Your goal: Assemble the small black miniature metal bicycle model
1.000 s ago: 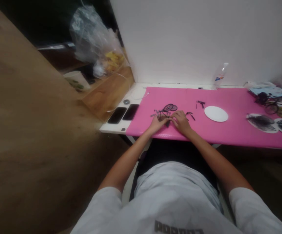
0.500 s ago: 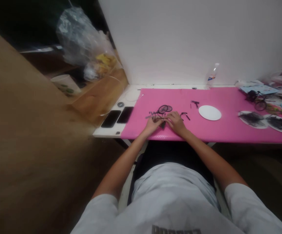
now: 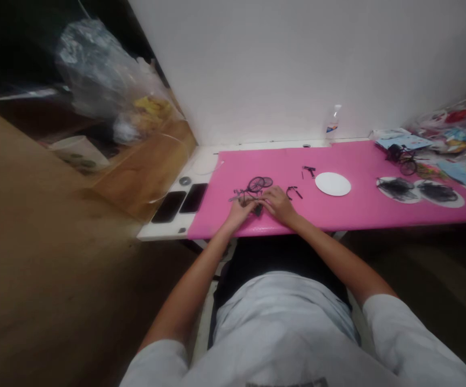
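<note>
Near the front edge of the pink table cover [image 3: 224,215], my left hand [image 3: 239,211] and my right hand [image 3: 278,205] meet, fingers closed around small dark parts [image 3: 258,209] of a miniature bicycle. Just beyond my fingers are two thin black spoked wheels [image 3: 256,184], with dark frame pieces [image 3: 238,193] to their left. What exactly each hand pinches is too small to make out. Small black curved parts [image 3: 294,192] lie to the right of my right hand, and another black piece [image 3: 309,171] lies farther back.
A white plate [image 3: 333,184] lies right of centre. Farther right are two plates with black parts [image 3: 398,189], a small assembled black bicycle [image 3: 407,164] and plastic packets [image 3: 450,126]. Two dark phones [image 3: 170,207] lie at the left. A clear bottle [image 3: 333,119] stands by the wall.
The camera view has turned slightly, so the table's things appear farther left. My hands remain together at the small parts, with little visible change in their hold.
</note>
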